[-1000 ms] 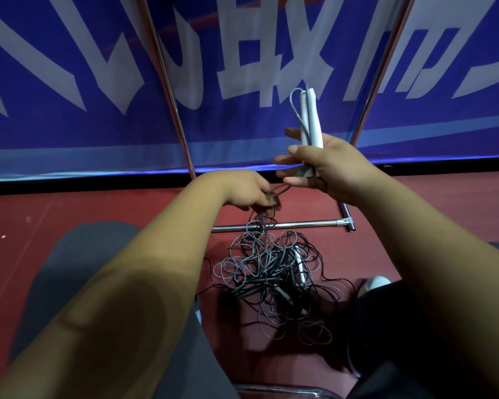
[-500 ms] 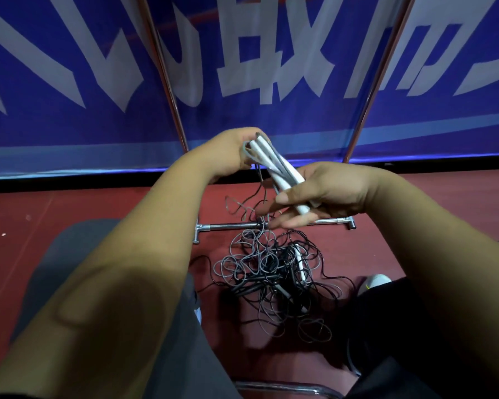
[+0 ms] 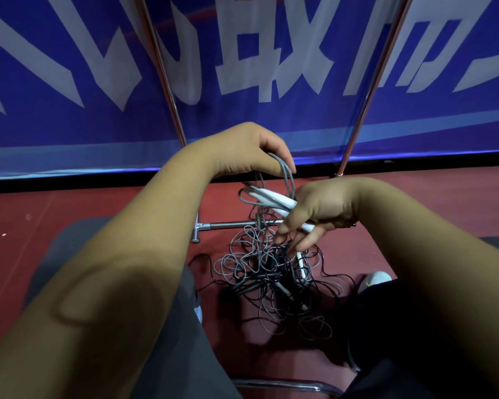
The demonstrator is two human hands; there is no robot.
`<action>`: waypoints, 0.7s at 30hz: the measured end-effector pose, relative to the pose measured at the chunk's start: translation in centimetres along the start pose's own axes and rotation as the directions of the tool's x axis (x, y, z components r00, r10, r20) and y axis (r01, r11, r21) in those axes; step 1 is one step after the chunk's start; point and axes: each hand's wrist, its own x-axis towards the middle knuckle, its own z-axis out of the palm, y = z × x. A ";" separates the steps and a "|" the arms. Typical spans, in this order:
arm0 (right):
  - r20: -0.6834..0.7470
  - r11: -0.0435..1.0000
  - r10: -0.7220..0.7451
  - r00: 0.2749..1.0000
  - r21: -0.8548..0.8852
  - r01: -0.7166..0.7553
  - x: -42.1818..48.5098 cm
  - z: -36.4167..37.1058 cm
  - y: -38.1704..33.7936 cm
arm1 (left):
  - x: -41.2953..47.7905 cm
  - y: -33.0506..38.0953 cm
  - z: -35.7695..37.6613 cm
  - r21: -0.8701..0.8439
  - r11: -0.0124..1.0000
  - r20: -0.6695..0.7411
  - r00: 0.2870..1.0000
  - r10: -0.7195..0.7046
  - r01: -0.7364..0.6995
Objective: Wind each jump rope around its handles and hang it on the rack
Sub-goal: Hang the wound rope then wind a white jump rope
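My right hand grips two white jump rope handles laid side by side, their tips pointing left. My left hand, just above them, pinches a loop of the grey rope that runs down around the handles. Below both hands a tangled pile of grey and black ropes lies on the red floor, with another white handle and a black handle in it. The chrome rack's two slanted poles rise behind, and its foot bar lies on the floor behind the pile.
A blue banner with large white characters stands behind the rack. My knees in dark trousers flank the pile, a white shoe sits at its right, and a chrome chair edge runs along the bottom.
The handles went from upright to lying flat and lower in my right hand. My left hand rose from the pile, then carried a rope loop over the handles.
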 end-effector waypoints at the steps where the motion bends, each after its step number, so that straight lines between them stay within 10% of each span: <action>1: -0.065 1.000 -0.003 0.998 0.007 0.004 0.3 -0.2 0.0 | 0.0 0.0 0.0 0.029 1.000 -0.018 1.000 -0.001 0.001; 12: -0.549 0.833 -0.217 0.807 0.327 0.446 1.0 -1.6 -1.8 | 0.7 -2.1 0.5 0.431 0.853 -0.188 0.953 -0.236 0.296; 21: -0.474 0.753 -0.367 0.800 0.354 0.555 0.2 -1.3 -2.3 | 1.5 -2.6 1.4 -0.145 0.923 -0.195 0.905 -0.379 0.355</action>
